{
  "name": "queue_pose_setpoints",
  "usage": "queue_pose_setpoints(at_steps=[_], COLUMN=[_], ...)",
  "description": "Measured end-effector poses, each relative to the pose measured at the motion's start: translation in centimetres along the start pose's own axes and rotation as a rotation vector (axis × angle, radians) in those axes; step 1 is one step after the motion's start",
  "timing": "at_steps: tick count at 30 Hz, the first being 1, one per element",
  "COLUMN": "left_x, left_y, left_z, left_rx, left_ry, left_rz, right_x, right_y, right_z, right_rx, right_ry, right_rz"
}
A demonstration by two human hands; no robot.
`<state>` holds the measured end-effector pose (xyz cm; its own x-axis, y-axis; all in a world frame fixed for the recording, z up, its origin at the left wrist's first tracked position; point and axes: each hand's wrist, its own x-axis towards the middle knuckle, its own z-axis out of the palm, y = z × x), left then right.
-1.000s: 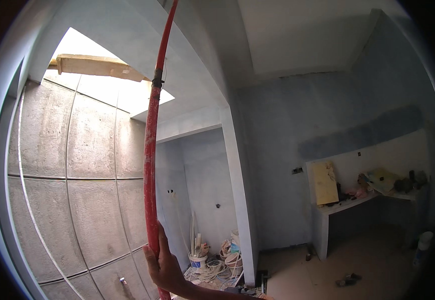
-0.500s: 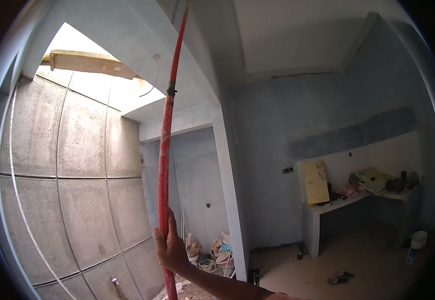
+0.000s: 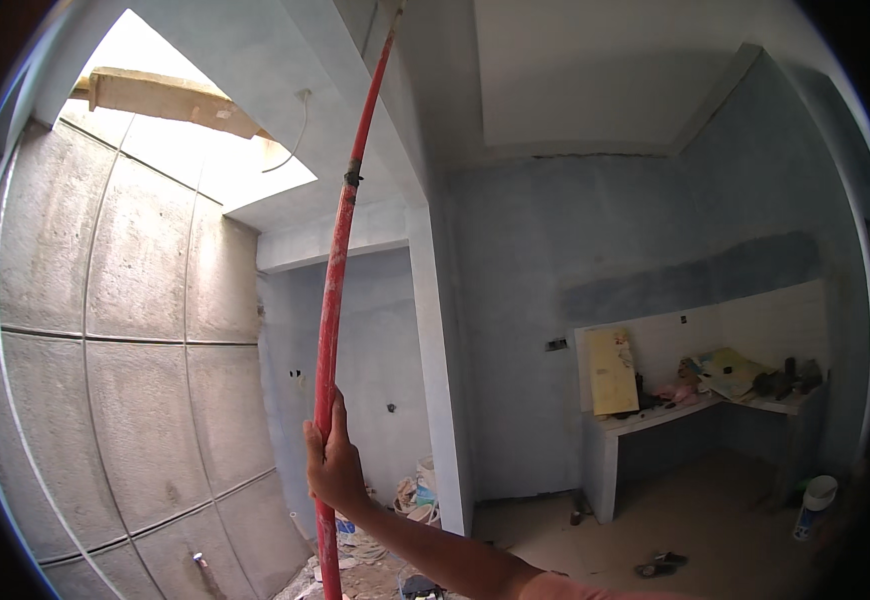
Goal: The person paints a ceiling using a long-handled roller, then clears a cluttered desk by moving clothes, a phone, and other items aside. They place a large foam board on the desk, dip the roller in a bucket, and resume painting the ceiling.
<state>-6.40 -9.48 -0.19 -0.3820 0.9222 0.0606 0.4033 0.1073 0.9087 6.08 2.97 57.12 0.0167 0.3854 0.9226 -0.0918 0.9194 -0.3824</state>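
A long red telescoping pole (image 3: pixel 333 290) rises almost upright, its top leaning to the right. My right hand (image 3: pixel 336 465) is closed around its lower part, with the arm reaching in from the lower right. A dark collar (image 3: pixel 353 178) joins the pole's thick lower section to a thinner upper one. The pole's upper end runs past the beam (image 3: pixel 380 110) at the top of the picture, so whatever is on its tip cannot be made out. My left hand is out of view.
A grey panelled wall (image 3: pixel 140 420) stands left, below a bright ceiling opening. At right, a tiled counter (image 3: pixel 645 420) holds a yellow board (image 3: pixel 611 372) and clutter. A white bucket (image 3: pixel 817 492) and sandals (image 3: pixel 661 566) are on the floor. Rubble lies near the pole's foot.
The view has turned slightly right, so the room sits farther left in the picture. The pole's upper part has tilted to the right. My right hand keeps its grip.
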Motion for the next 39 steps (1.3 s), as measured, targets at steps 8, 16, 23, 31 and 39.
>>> queue_pose_setpoints(at_steps=[8, 16, 23, 31, 39], left_x=[1.4, 4.7, 7.8, 10.9, 14.7], left_y=[4.8, 11.7, 15.5, 16.3, 19.2], left_z=[0.8, 3.8, 8.0, 12.1, 15.6], left_rx=[0.044, -0.057, -0.036, -0.046, -0.064], left_ry=[0.058, 0.084, 0.069, -0.001, -0.114], left_rz=[-0.07, 0.069, 0.138, 0.156, 0.243], right_x=[3.4, 8.6, 13.1, 18.1, 19.6], right_y=[1.3, 4.0, 9.4, 15.3, 17.9], right_z=[-0.6, -5.3, -9.5, -14.5, -21.6], right_rx=[0.035, -0.01, -0.022, 0.035, -0.12], right_ry=[-0.044, -0.043, -0.03, 0.002, 0.114], right_rz=[0.018, 0.121, 0.143, 0.163, 0.058])
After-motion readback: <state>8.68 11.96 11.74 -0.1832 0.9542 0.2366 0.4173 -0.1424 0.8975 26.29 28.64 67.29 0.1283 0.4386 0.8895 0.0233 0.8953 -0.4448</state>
